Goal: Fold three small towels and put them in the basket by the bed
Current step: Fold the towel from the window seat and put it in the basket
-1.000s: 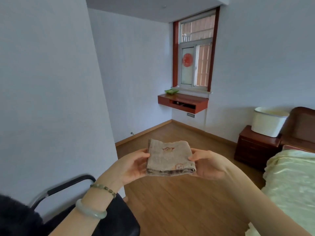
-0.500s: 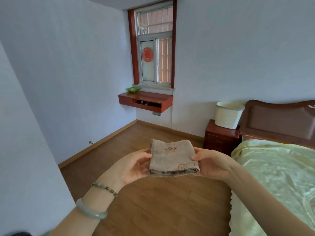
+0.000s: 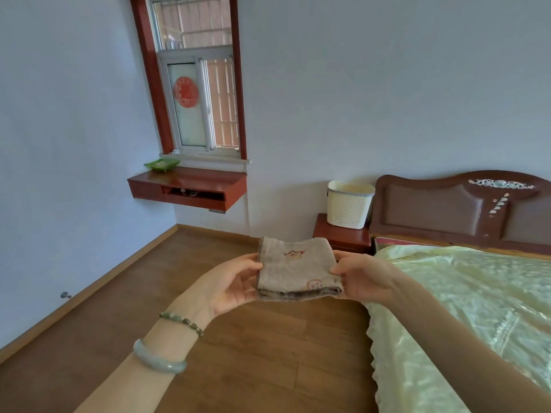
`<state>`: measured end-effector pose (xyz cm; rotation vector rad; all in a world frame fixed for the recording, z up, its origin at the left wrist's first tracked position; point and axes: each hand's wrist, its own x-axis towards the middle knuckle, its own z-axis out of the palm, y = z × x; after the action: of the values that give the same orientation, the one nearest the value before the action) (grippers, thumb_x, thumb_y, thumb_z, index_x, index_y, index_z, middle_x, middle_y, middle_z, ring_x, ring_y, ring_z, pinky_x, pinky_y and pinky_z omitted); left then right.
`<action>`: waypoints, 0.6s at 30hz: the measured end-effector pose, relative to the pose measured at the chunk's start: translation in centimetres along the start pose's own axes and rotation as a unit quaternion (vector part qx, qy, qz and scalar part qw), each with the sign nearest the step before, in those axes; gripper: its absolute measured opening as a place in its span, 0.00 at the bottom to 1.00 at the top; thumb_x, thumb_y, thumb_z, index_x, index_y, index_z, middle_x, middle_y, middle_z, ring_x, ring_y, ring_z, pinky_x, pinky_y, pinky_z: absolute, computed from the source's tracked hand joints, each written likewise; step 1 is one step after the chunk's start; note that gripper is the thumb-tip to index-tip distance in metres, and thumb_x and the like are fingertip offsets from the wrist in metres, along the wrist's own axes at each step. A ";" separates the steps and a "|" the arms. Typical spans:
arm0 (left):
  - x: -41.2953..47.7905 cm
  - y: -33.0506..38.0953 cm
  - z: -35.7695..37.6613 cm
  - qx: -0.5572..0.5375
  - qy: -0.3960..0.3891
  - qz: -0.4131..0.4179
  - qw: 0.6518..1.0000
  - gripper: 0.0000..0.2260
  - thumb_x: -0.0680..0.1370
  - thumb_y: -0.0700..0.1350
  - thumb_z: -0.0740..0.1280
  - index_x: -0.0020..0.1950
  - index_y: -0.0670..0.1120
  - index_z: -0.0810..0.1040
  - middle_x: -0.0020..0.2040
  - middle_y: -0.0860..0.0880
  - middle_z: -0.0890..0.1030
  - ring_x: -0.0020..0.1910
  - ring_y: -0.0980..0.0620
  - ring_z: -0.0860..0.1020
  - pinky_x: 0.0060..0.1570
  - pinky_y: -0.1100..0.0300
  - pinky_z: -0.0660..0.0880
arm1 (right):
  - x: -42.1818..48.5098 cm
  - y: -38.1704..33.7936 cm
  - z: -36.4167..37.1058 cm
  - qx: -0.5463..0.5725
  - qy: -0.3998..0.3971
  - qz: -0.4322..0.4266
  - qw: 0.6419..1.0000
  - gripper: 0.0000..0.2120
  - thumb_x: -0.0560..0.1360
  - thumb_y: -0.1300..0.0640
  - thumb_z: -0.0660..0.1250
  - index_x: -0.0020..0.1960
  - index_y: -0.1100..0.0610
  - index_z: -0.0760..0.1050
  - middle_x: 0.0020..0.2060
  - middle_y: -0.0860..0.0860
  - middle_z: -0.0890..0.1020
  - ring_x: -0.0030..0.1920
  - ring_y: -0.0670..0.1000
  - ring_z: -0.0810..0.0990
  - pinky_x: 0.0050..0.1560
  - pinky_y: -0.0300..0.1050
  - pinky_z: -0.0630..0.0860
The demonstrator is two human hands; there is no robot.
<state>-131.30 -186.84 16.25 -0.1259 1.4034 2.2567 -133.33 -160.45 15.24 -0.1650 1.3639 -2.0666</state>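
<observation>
A folded grey-brown towel with small red prints is held flat in the air in front of me. My left hand grips its left edge and my right hand grips its right edge. How many towels are in the stack I cannot tell; several layers show at its near edge. A white perforated basket stands beyond the towel on a red-brown nightstand, beside the bed's headboard. The inside of the basket is hidden.
A bed with a shiny pale-green cover fills the right side. Wooden floor lies below my hands. A red wall shelf with a green dish hangs under the window at the back left.
The view has swung right: the black chair has left the frame, and the bed, nightstand and basket have come closer and more central. Both hands keep the same hold on the towel.
</observation>
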 end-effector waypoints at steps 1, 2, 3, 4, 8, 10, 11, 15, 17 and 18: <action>1.8 0.6 0.1 0.004 -0.010 -0.005 1.000 0.14 0.76 0.33 0.62 0.61 0.39 0.76 0.52 0.38 0.80 0.51 0.43 0.80 0.38 0.50 0.82 | 0.7 -0.7 -0.9 0.001 0.009 -0.005 1.000 0.36 0.59 0.70 0.69 0.67 0.62 0.70 0.54 0.61 0.79 0.47 0.57 0.82 0.42 0.48 0.80; 3.6 1.2 0.2 0.009 -0.018 -0.010 1.000 0.14 0.76 0.34 0.63 0.61 0.39 0.75 0.53 0.38 0.80 0.52 0.43 0.79 0.39 0.50 0.82 | 1.5 -1.4 -1.8 0.004 0.017 -0.009 1.000 0.34 0.59 0.70 0.68 0.66 0.62 0.70 0.53 0.61 0.80 0.46 0.57 0.83 0.41 0.48 0.80; 5.4 1.9 0.3 0.015 -0.026 -0.014 0.999 0.15 0.75 0.34 0.63 0.61 0.39 0.75 0.54 0.38 0.80 0.53 0.43 0.79 0.39 0.51 0.82 | 2.2 -2.1 -2.7 0.009 0.025 -0.013 1.000 0.33 0.60 0.71 0.67 0.65 0.62 0.71 0.51 0.60 0.81 0.45 0.57 0.83 0.39 0.47 0.80; 7.3 2.5 0.4 0.021 -0.033 -0.016 0.999 0.15 0.75 0.34 0.64 0.61 0.40 0.75 0.54 0.38 0.80 0.53 0.43 0.79 0.39 0.50 0.82 | 3.1 -2.9 -3.7 0.010 0.034 -0.017 0.999 0.32 0.61 0.71 0.66 0.65 0.62 0.71 0.51 0.60 0.81 0.45 0.57 0.83 0.39 0.47 0.80; 15.2 5.1 0.4 0.032 -0.060 -0.027 0.997 0.15 0.74 0.34 0.64 0.60 0.40 0.76 0.54 0.38 0.79 0.52 0.42 0.80 0.41 0.50 0.82 | 7.3 -5.9 -8.1 -0.013 0.066 -0.031 0.997 0.33 0.59 0.69 0.69 0.64 0.60 0.73 0.54 0.59 0.79 0.47 0.56 0.82 0.43 0.48 0.80; 19.4 6.6 0.2 0.029 -0.075 -0.036 0.996 0.16 0.73 0.34 0.65 0.61 0.40 0.75 0.55 0.37 0.79 0.52 0.42 0.80 0.42 0.48 0.82 | 9.6 -7.5 -10.2 -0.011 0.075 -0.036 0.997 0.33 0.58 0.68 0.70 0.63 0.61 0.73 0.53 0.59 0.80 0.47 0.56 0.82 0.42 0.48 0.80; 21.5 7.5 0.1 0.028 -0.085 -0.041 0.995 0.17 0.72 0.34 0.65 0.61 0.40 0.75 0.56 0.37 0.78 0.53 0.42 0.79 0.44 0.47 0.82 | 10.9 -8.5 -11.3 -0.006 0.080 -0.039 0.996 0.33 0.58 0.69 0.70 0.63 0.61 0.73 0.51 0.59 0.81 0.47 0.57 0.82 0.42 0.48 0.81; 29.5 11.9 0.1 0.041 -0.123 -0.046 0.991 0.18 0.71 0.35 0.66 0.60 0.39 0.74 0.53 0.37 0.79 0.51 0.42 0.80 0.45 0.49 0.81 | 16.3 -12.7 -15.3 -0.011 0.106 -0.055 0.993 0.36 0.57 0.68 0.70 0.66 0.62 0.70 0.53 0.59 0.80 0.48 0.57 0.81 0.42 0.48 0.81; 33.3 14.1 0.1 0.052 -0.139 -0.047 0.988 0.17 0.71 0.35 0.66 0.59 0.38 0.75 0.50 0.38 0.80 0.49 0.43 0.80 0.41 0.51 0.82 | 18.8 -14.8 -17.0 -0.012 0.118 -0.058 0.991 0.38 0.57 0.68 0.70 0.67 0.63 0.69 0.55 0.60 0.79 0.49 0.57 0.81 0.45 0.48 0.80; 35.2 15.1 0.2 0.057 -0.146 -0.049 0.986 0.16 0.71 0.35 0.66 0.58 0.38 0.75 0.49 0.39 0.80 0.48 0.44 0.80 0.40 0.52 0.82 | 20.0 -15.8 -18.0 -0.011 0.123 -0.062 0.990 0.39 0.57 0.68 0.70 0.68 0.63 0.68 0.55 0.60 0.79 0.49 0.57 0.81 0.46 0.48 0.79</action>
<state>-168.93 -180.00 17.46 0.1652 1.3330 2.0137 -163.82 -154.02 15.97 -0.0019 1.5592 -2.2330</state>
